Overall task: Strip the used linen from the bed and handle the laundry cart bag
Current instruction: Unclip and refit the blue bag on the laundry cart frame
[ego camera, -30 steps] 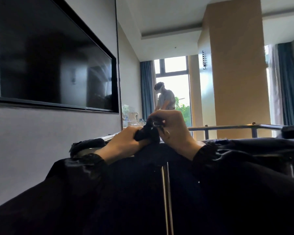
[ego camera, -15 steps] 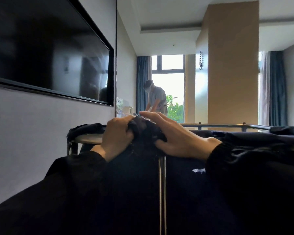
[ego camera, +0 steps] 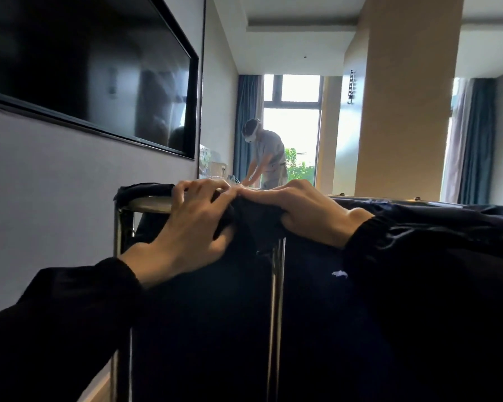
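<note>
The room is backlit by the overexposed window (ego camera: 291,146); the foreground is left dim. Edges are bowed and slightly blurred.

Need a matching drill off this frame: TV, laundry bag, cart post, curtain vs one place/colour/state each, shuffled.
1. TV
2. laundry bag
3. cart post
4. curtain

A. blue, beside the window
B. shiny metal, upright
C. black, mounted on the wall
D. dark fabric, gripped by the left hand and the right hand

Pairs: 1-C, 2-D, 3-B, 4-A
</note>
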